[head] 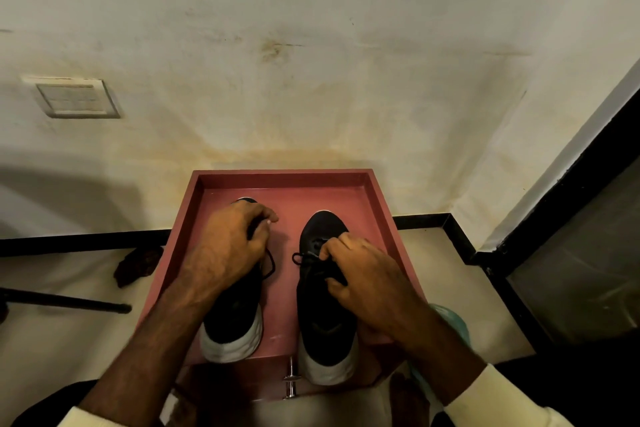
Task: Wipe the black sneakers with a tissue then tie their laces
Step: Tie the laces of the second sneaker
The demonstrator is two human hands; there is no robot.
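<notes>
Two black sneakers with white soles stand side by side, toes toward the wall, on a reddish drawer-like tray point(377, 204). My left hand point(228, 246) lies over the front of the left sneaker point(235, 315), fingers curled around its toe and upper; a black lace loop hangs out beside it. On the right sneaker point(322, 322), my right hand point(363, 274) pinches the black laces point(300, 257) over the tongue. No tissue shows in view.
The tray stands against a stained cream wall with a switch plate point(78, 99) at left. A dark rod point(69, 302) and a brown object point(138, 265) lie on the floor at left. A black-framed glass panel point(571, 270) is at right. A metal handle point(291, 380) sticks out of the tray's front.
</notes>
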